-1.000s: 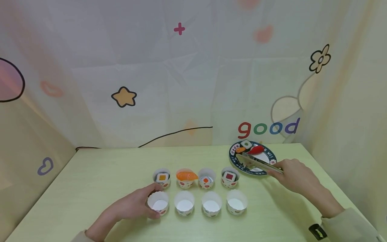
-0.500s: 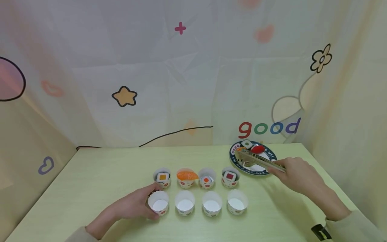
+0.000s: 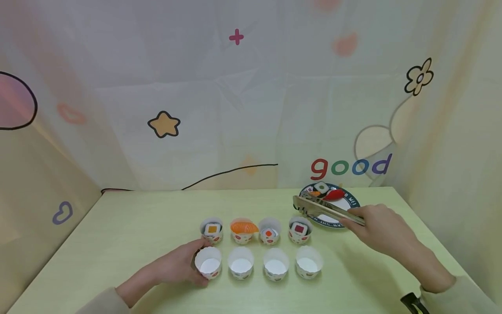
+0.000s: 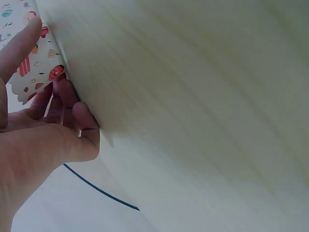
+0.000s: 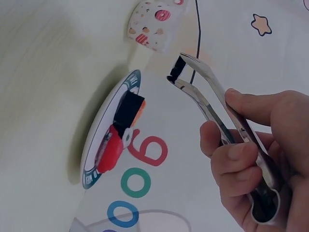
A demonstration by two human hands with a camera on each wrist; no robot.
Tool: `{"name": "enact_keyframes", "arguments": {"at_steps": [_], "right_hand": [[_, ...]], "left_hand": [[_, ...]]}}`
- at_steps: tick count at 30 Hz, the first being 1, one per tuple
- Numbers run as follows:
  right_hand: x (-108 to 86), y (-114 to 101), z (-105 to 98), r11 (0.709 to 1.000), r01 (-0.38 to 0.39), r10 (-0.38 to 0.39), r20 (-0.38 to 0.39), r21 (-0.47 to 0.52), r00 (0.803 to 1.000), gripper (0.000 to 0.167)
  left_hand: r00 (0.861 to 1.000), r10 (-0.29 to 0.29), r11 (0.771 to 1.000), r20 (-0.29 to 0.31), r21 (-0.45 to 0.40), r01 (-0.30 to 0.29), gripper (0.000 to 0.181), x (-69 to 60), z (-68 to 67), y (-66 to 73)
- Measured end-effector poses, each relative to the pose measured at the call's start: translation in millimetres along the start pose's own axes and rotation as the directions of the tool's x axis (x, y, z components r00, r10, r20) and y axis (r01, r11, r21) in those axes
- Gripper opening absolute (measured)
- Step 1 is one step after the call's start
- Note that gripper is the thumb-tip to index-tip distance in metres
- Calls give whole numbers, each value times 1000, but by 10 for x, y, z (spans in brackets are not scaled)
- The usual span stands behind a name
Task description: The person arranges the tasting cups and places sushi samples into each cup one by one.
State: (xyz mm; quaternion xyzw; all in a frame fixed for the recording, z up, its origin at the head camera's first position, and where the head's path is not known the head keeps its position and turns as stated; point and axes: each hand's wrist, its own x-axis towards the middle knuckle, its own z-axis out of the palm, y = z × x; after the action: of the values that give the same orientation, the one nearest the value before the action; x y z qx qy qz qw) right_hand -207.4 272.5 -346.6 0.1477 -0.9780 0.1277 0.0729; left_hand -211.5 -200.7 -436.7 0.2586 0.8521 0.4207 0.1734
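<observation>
Over at the table's (image 3: 137, 222) two o'clock, I see the person's right hand (image 3: 380, 226) gripping metal tongs (image 3: 333, 212), whose tips pinch a black-sided piece (image 5: 178, 68) raised off the plate's (image 3: 344, 205) nine o'clock side; a red piece (image 3: 334, 195) lies towards its twelve. The left hand (image 3: 180, 264), thumb and fingers curled round a paper cup (image 3: 208, 265), is at the table's eight o'clock.

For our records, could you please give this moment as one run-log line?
left grip: holds leftmost front cup; right grip: holds tongs, dark piece between tips; plate: red piece and others; back-row cups: a piece in each
</observation>
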Motion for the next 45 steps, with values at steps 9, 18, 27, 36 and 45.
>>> {"name": "enact_keyframes", "arguments": {"at_steps": [9, 18, 27, 36, 45], "right_hand": [[15, -112, -25, 999, 53, -53, -11, -13, 999, 44], [100, -64, 15, 999, 31, -30, 50, -17, 998, 42], [308, -89, 82, 998, 53, -55, 79, 20, 995, 30], [482, -243, 144, 997, 74, -71, 106, -22, 992, 22], [602, -369, 128, 992, 83, -69, 140, -98, 988, 22]], "left_hand": [[1000, -15, 1000, -18, -6, 15, 66, 8, 34, -63], [1000, -14, 1000, -14, 0, 14, 66, 0, 30, -52], [1000, -21, 1000, -15, -4, 21, 64, 15, 25, -42], [1000, 3, 1000, -15, 11, -3, 61, -5, 27, -53], [1000, 14, 1000, -14, 21, -14, 62, -1, 15, -56]]}}
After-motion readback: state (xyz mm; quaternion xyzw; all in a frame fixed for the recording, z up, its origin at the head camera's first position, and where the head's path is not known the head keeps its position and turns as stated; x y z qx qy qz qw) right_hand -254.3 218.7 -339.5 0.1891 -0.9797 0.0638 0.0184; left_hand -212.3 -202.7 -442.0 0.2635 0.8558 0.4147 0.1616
